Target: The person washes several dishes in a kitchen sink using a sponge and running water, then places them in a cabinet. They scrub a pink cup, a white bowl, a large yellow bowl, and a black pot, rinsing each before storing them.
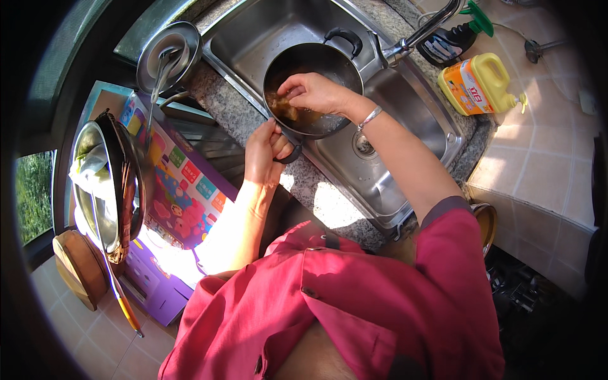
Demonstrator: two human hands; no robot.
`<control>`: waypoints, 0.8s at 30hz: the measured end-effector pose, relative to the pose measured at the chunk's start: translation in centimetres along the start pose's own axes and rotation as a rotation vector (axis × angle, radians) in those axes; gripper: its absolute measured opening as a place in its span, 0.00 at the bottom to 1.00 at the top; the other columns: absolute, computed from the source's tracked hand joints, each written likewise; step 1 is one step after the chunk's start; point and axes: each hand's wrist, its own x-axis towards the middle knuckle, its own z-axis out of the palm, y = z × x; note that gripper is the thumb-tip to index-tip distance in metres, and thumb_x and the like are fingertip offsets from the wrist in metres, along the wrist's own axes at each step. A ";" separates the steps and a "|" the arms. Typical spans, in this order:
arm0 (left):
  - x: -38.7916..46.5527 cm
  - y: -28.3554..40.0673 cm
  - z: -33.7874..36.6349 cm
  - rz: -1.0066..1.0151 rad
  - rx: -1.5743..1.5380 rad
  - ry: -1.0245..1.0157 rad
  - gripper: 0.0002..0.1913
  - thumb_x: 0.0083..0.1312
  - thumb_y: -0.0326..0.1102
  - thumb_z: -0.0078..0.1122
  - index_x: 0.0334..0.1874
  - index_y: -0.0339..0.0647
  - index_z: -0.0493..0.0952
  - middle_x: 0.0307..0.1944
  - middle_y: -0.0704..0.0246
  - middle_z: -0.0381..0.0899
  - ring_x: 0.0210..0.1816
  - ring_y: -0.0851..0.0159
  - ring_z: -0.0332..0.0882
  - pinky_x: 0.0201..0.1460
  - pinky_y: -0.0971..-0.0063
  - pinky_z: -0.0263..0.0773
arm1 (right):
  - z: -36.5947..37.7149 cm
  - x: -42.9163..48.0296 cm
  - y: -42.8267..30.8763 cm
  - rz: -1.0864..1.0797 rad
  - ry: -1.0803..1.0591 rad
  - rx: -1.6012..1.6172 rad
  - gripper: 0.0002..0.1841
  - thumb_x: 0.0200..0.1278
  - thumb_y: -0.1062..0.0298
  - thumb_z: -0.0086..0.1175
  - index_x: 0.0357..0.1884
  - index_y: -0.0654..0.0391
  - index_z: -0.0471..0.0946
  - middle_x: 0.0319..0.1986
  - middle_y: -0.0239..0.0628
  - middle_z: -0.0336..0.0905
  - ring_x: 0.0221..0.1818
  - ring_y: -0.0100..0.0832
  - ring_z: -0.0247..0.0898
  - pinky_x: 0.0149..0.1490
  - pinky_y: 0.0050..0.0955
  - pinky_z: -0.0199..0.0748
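Note:
A dark two-handled wok sits over the divider of a double-basin stainless steel sink. My left hand is closed around its near black handle. The far handle points toward the faucet. Inside the wok my right hand, a silver bangle on its wrist, has its fingers bent down over brownish wet matter. Some shallow liquid seems to lie around it. The fingers hide part of this matter, so whether they pinch any of it cannot be told.
A yellow jug of detergent and a dark spray bottle stand right of the sink. At left are a metal bowl with a ladle, a purple printed box, a tilted steel basin and a wooden board. Granite edges the sink.

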 end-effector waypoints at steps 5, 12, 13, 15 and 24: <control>0.1 -0.1 0.0 -0.003 0.002 -0.005 0.12 0.72 0.32 0.41 0.27 0.40 0.63 0.13 0.81 0.49 0.12 0.81 0.43 0.14 0.83 0.46 | -4.8 0.5 0.0 0.067 0.236 -0.830 0.19 0.56 0.79 0.47 0.51 0.60 0.74 0.47 0.50 0.74 0.51 0.46 0.71 0.57 0.35 0.69; 0.1 -0.5 0.2 0.066 -0.051 0.007 0.12 0.72 0.32 0.40 0.26 0.40 0.63 0.13 0.81 0.49 0.12 0.81 0.43 0.14 0.84 0.45 | -0.8 -0.4 0.7 0.305 -0.108 -1.047 0.15 0.54 0.77 0.50 0.45 0.66 0.77 0.48 0.55 0.74 0.49 0.48 0.74 0.52 0.38 0.74; 0.2 -0.5 0.2 0.068 -0.058 0.010 0.12 0.72 0.32 0.40 0.26 0.40 0.63 0.13 0.81 0.49 0.12 0.81 0.43 0.14 0.84 0.45 | -0.3 -0.9 0.5 0.350 -0.178 -1.036 0.15 0.54 0.77 0.49 0.44 0.67 0.78 0.46 0.56 0.76 0.47 0.49 0.75 0.51 0.39 0.74; 0.1 -0.5 0.1 0.046 -0.030 0.009 0.12 0.72 0.32 0.40 0.26 0.40 0.63 0.12 0.81 0.49 0.11 0.80 0.43 0.14 0.84 0.45 | 0.8 -1.9 0.3 0.310 -0.322 -0.893 0.14 0.54 0.77 0.47 0.41 0.68 0.79 0.42 0.58 0.77 0.45 0.51 0.76 0.47 0.40 0.74; -0.2 -0.9 -0.6 0.042 -0.027 -0.014 0.13 0.72 0.33 0.40 0.26 0.39 0.64 0.12 0.80 0.50 0.11 0.80 0.43 0.14 0.83 0.46 | -2.4 -1.0 -0.3 0.182 0.070 -1.170 0.14 0.51 0.77 0.52 0.42 0.65 0.78 0.53 0.54 0.70 0.53 0.51 0.71 0.53 0.40 0.73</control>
